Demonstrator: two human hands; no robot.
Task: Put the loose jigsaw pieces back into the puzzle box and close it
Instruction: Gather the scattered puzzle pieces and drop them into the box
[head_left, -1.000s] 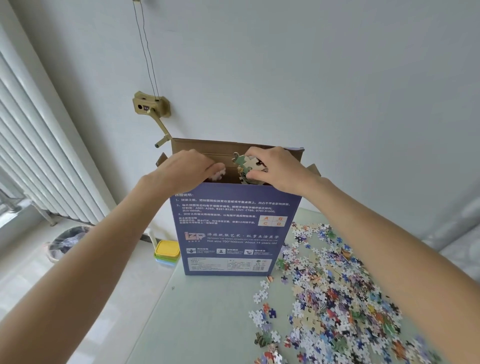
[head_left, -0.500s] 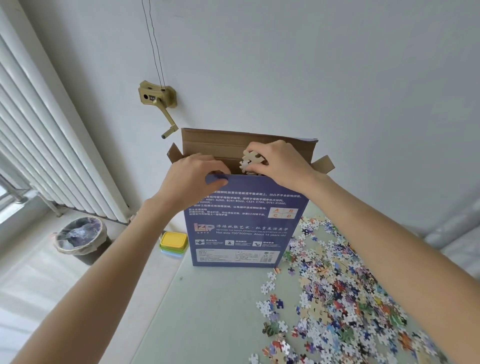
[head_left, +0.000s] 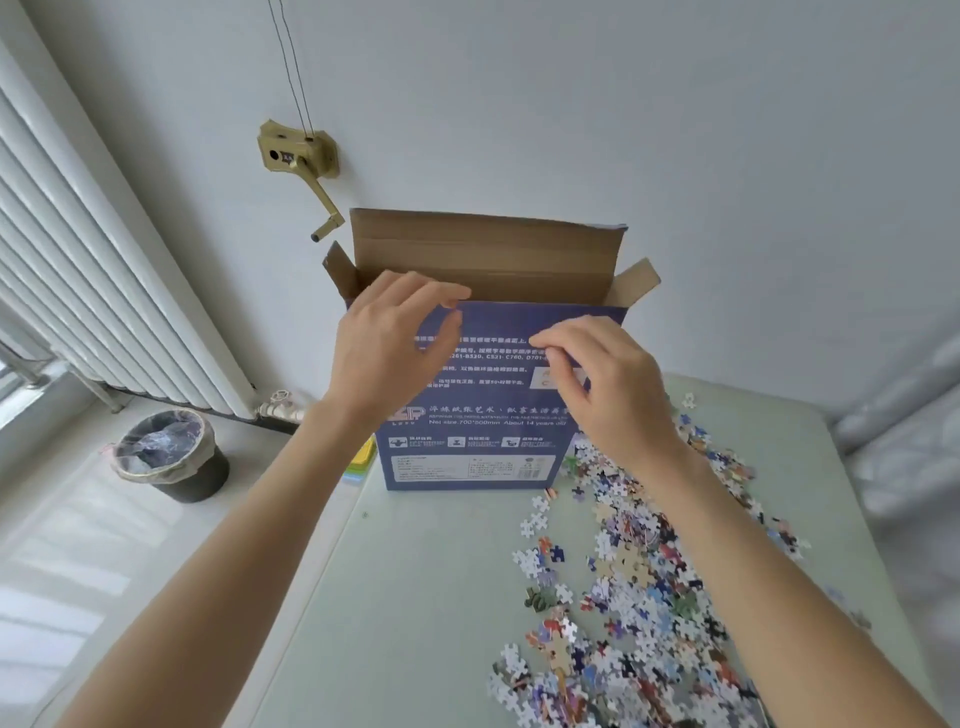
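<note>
On the pale bench (head_left: 415, 597), the puzzle box (head_left: 483, 415) stands upright with flaps open; your hands, left (head_left: 384, 353) and right (head_left: 608, 384), hover empty with fingers loosely curled, so scoop generously from the loose pieces (head_left: 639, 571) beside it.

Two bare forearms — no sleeves, no watch/rings on left hand (head_left: 387, 353) or right hand (head_left: 605, 395).

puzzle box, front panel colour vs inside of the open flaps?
Puzzle box front is dark blue with white print; its open flaps are plain brown cardboard. Head view.
</note>
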